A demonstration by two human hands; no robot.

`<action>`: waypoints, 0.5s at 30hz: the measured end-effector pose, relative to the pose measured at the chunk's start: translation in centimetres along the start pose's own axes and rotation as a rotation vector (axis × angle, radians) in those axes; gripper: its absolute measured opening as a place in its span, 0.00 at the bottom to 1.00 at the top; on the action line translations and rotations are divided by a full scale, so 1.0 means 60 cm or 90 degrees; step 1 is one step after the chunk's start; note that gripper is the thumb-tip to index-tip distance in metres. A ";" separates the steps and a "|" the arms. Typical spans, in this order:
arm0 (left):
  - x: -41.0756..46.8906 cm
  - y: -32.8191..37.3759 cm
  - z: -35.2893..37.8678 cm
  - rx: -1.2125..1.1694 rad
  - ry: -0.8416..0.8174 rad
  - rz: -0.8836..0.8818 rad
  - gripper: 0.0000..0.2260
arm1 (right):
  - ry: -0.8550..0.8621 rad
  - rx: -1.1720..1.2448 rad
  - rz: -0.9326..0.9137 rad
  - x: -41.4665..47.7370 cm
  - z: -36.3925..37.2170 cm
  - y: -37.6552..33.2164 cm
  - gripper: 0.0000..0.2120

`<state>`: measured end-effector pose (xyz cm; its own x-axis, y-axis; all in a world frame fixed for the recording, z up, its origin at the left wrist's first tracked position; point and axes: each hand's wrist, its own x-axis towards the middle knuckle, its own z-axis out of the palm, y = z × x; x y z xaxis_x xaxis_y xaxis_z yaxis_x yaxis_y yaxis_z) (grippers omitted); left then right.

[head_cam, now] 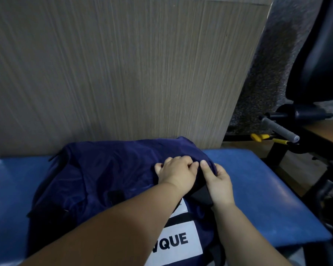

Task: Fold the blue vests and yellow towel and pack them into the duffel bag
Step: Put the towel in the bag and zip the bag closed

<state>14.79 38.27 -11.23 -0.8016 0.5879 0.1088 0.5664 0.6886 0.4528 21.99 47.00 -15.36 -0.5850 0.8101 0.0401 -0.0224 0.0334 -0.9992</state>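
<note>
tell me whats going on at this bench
A person works bare-handed on a navy cloth bundle lying on a blue bench. The left grip and right grip sit close together, both pinching the cloth near its right end. A white label faces up near the person. I cannot tell whether the bundle is a vest or the bag.
</note>
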 end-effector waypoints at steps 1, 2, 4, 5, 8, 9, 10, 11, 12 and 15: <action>0.000 0.000 -0.002 0.005 -0.004 0.002 0.15 | -0.001 -0.005 -0.001 0.000 0.001 0.001 0.08; 0.000 0.000 -0.003 0.016 -0.004 0.010 0.15 | 0.003 -0.014 -0.002 0.001 0.001 0.001 0.08; -0.001 0.001 -0.006 0.039 0.008 0.024 0.16 | 0.019 -0.021 -0.002 0.003 0.000 0.001 0.11; -0.001 0.001 -0.009 0.047 0.014 0.026 0.17 | 0.026 -0.021 -0.002 0.004 0.000 -0.001 0.12; -0.001 -0.002 -0.023 0.067 0.022 0.023 0.17 | 0.047 -0.033 0.000 0.010 -0.001 -0.004 0.14; -0.001 -0.005 -0.030 0.071 0.023 0.023 0.16 | 0.057 -0.042 0.000 0.012 -0.001 -0.006 0.14; -0.002 -0.010 -0.038 0.072 0.025 0.025 0.15 | 0.066 -0.056 -0.003 0.014 -0.002 -0.009 0.15; -0.003 -0.015 -0.048 0.072 0.027 0.028 0.15 | 0.075 -0.072 -0.008 0.017 -0.005 -0.013 0.15; -0.003 -0.020 -0.058 0.073 0.027 0.031 0.14 | 0.081 -0.085 -0.013 0.020 -0.007 -0.017 0.15; -0.004 -0.041 -0.093 0.076 0.019 0.032 0.12 | 0.090 -0.116 -0.021 0.028 -0.010 -0.028 0.13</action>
<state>12.52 34.05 -7.45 -0.7760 0.6110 0.1563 0.6233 0.7050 0.3383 21.52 48.65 -13.60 -0.4661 0.8806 0.0859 0.1139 0.1561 -0.9812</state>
